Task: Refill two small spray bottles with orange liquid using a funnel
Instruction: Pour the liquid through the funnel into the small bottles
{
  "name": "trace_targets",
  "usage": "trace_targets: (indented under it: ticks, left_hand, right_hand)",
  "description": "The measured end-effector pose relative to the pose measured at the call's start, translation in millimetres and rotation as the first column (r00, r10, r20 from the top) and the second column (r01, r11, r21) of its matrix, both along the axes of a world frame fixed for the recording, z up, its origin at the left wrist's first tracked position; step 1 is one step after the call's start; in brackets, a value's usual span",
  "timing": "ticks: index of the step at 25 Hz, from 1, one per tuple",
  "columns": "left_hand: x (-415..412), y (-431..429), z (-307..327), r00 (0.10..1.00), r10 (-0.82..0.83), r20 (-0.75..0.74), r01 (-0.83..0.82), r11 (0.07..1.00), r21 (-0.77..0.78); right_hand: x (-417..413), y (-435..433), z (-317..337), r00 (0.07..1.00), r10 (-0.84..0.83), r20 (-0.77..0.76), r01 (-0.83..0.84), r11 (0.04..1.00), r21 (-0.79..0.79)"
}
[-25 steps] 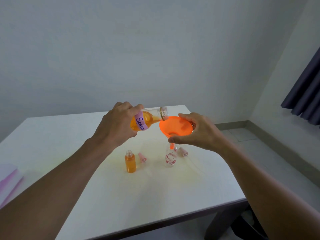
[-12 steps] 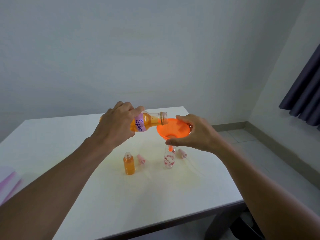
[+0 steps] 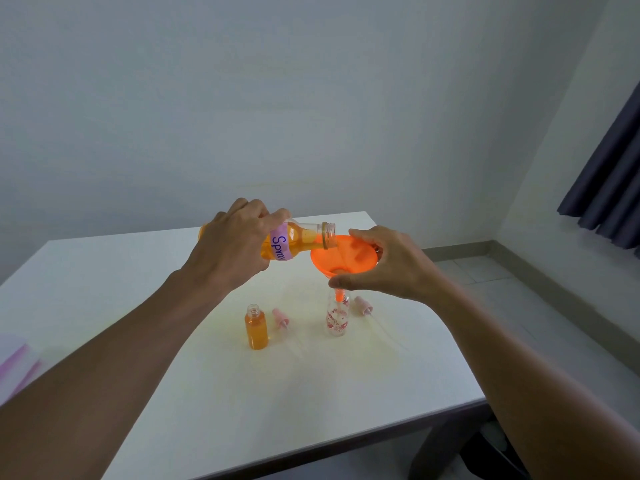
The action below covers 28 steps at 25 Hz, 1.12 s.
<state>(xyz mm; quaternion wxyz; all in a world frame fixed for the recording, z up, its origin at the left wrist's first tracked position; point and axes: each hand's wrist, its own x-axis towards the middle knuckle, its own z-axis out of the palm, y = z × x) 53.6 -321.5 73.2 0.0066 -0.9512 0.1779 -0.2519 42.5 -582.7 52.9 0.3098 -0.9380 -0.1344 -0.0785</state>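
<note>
My left hand (image 3: 232, 247) grips a large clear bottle (image 3: 301, 240) of orange liquid with a purple label, tipped on its side with its mouth over the rim of an orange funnel (image 3: 346, 258). My right hand (image 3: 384, 265) holds the funnel by its rim. The funnel's spout sits in the neck of a small clear spray bottle (image 3: 337, 318) with a red flower print, standing on the white table (image 3: 138, 306). To its left stands a second small bottle (image 3: 256, 328), open and full of orange liquid.
Two pink spray caps lie on the table, one (image 3: 280, 317) beside the full bottle and one (image 3: 362, 305) right of the printed bottle. A pink and white thing (image 3: 15, 362) sits at the table's left edge. A dark curtain (image 3: 609, 188) hangs at right.
The large bottle has tipped further, and its mouth has come over the funnel rim. Both hands stay in about the same place above the printed bottle.
</note>
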Motion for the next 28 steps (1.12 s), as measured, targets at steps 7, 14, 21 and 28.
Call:
trace_targets:
  ticks: [7, 14, 21, 28]
  left_hand:
    - [-0.7, -1.5, 1.3, 1.000, -0.005, 0.016, 0.005, 1.000, -0.018]
    - [-0.4, -3.8, 2.5, 1.000, -0.004, 0.028, 0.004, 1.000, -0.007]
    - [-1.8, -4.2, 4.0, 0.999, -0.008, 0.031, 0.009, 1.000, -0.011]
    - [-0.5, -3.0, 5.6, 0.999, -0.012, 0.051, 0.013, 1.000, -0.007]
  right_hand:
    - [0.2, -0.1, 1.1, 1.000, 0.003, 0.001, -0.003, 1.000, 0.011]
    - [0.9, -1.8, 0.9, 1.000, 0.003, 0.002, -0.003, 1.000, 0.026]
    - [2.5, -3.0, 0.4, 1.000, 0.006, 0.003, -0.006, 1.000, 0.028]
    - [2.6, -2.9, 1.1, 1.000, -0.002, 0.000, 0.002, 0.999, 0.034]
